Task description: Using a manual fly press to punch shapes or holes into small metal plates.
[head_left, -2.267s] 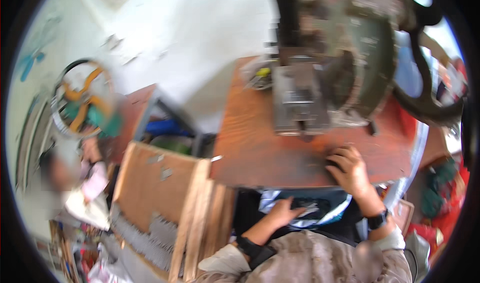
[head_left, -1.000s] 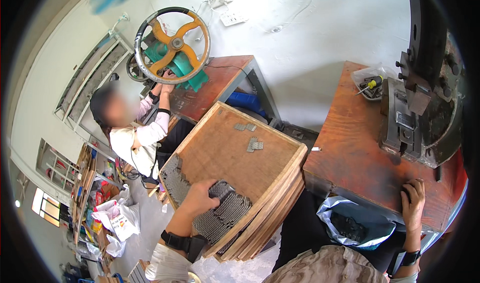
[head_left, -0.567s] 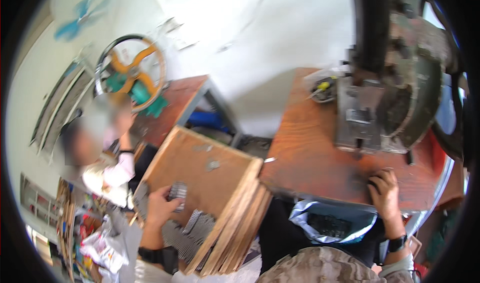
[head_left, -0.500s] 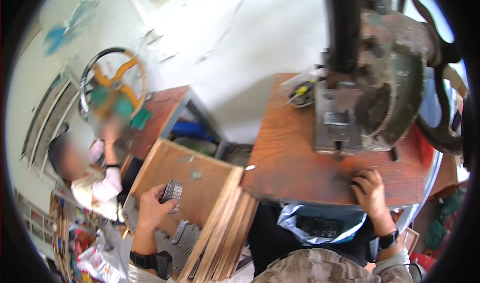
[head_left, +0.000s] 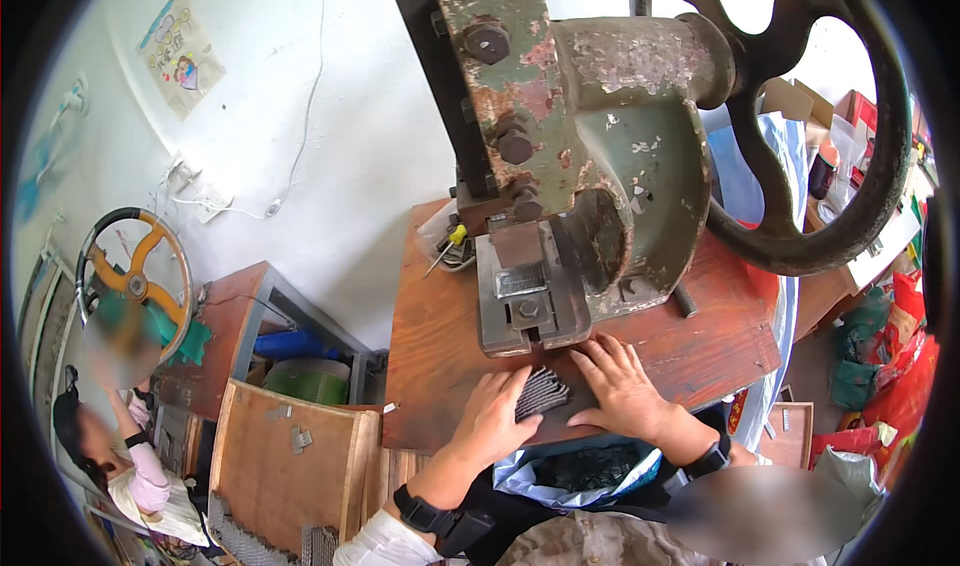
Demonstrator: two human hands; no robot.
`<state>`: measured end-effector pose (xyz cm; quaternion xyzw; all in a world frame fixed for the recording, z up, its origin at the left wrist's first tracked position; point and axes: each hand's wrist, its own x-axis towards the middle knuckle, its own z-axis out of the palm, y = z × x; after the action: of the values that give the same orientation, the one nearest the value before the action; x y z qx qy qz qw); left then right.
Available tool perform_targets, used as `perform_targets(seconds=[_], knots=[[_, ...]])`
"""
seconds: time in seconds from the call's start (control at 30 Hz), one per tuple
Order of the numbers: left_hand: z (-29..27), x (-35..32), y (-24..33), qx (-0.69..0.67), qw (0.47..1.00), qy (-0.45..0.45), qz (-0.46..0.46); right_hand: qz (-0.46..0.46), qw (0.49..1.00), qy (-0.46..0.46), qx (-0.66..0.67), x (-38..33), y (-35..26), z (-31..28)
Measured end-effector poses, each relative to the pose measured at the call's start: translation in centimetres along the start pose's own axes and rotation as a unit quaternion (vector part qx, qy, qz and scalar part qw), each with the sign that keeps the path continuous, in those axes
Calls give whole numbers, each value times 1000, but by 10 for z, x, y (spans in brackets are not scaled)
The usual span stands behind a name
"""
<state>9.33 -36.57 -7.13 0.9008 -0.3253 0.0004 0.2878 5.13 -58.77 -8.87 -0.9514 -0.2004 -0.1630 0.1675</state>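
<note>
A stack of thin grey metal pieces (head_left: 541,393) rests at the front of the wooden worktable (head_left: 440,331), just before the press. My left hand (head_left: 490,411) holds the stack from its left side, fingers on the far edge and thumb at the near edge. On the other side, my right hand (head_left: 625,391) lies with spread fingers on the tabletop, apart from the stack and holding nothing. Close beyond both hands is the base of a worn green hand press (head_left: 530,311), with a small metal plate (head_left: 521,280) on its die block.
The press's large handwheel (head_left: 830,251) juts out at the right. A bag-lined bin (head_left: 510,476) sits below the table edge, at my lap. At left stands a wooden tray (head_left: 300,476) with metal pieces. A co-worker (head_left: 140,476) works at another wheel press (head_left: 135,286).
My left hand has carried the stack from above the wooden tray to the worktable. The view has turned, showing more of the press. My right hand stays on the table, fingers now more spread.
</note>
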Motion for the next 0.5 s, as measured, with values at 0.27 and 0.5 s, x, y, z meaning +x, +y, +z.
perform_targets(seconds=[0.27,0.5], knots=[[17,-16,-16,-55,993,99,29,4,997,-78,14,23,-20,31],[24,-14,-15,-48,989,129,46,-16,979,-33,198,28,-7,27]])
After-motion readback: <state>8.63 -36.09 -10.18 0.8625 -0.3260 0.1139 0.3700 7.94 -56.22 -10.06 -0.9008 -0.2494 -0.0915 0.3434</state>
